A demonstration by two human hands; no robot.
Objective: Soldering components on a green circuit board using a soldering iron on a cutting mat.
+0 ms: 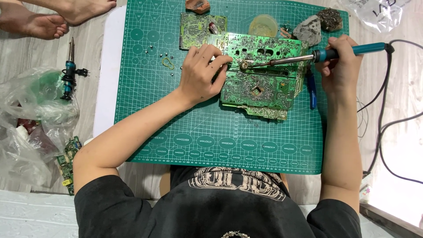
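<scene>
Centrally, item one: large green printed circuit board, solder side up, lying on the green gridded cutting mat slightly toward one o'clock of the mat's middle.

Item two: left hand, fingers curled and pressed down on the board's nine o'clock edge, fingertips bunched as if pinching something small; what, cannot be told.

Item three: right hand, closed around the teal handle of a long soldering iron at three o'clock, its metal tip touching the board just beside the left fingertips.

Risks, as judged: the hot tip sits very close to the left fingers, so a slip of either hand could burn them; the black cord trailing at three o'clock could snag and jerk the iron; lingering heat might lift a pad.

Surroundings: smaller green circuit board at twelve o'clock, round yellowish tub beside it, grey rough lump at one o'clock, blue-handled tool touching the board's right edge. Second teal soldering iron and crumpled clear plastic bags at nine o'clock on pale wood-plank floor. Another person's bare feet at eleven o'clock.
</scene>
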